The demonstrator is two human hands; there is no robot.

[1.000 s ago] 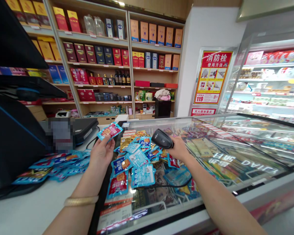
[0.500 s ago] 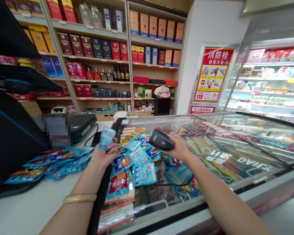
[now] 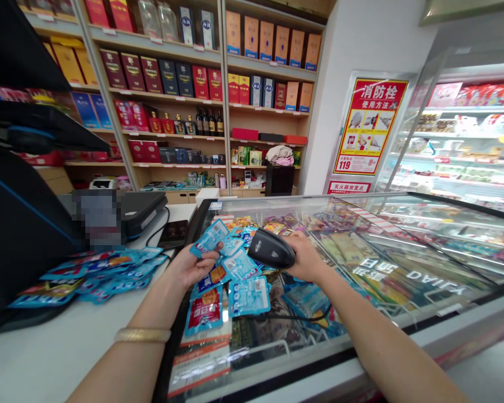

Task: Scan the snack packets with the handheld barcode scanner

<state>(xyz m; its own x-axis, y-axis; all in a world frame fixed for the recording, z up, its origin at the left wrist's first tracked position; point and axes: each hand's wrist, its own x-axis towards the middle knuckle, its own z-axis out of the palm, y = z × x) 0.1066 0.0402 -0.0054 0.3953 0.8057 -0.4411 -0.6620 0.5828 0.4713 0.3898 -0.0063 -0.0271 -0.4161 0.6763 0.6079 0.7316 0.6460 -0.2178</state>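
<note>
My left hand [image 3: 191, 267] pinches a small blue snack packet [image 3: 209, 237] and holds it tilted just left of the scanner's head. My right hand [image 3: 306, 258] grips a black handheld barcode scanner [image 3: 271, 248], its nose turned toward that packet. Both hands hover over a loose pile of blue and red snack packets [image 3: 235, 280] lying on the glass lid of a chest freezer [image 3: 403, 263]. A black cable [image 3: 294, 317] runs from under my right wrist across the glass. A gold bangle sits on my left wrist.
A second heap of blue packets [image 3: 96, 274] lies on the white counter [image 3: 67, 352] to the left, beside a black till screen [image 3: 17, 224]. Shelves of boxed goods [image 3: 185, 84] fill the back wall. A chilled display case [image 3: 466, 134] stands at right.
My left hand has lowered and moved right, turning its packet toward the scanner. The scanner has moved a little left and down to meet it.
</note>
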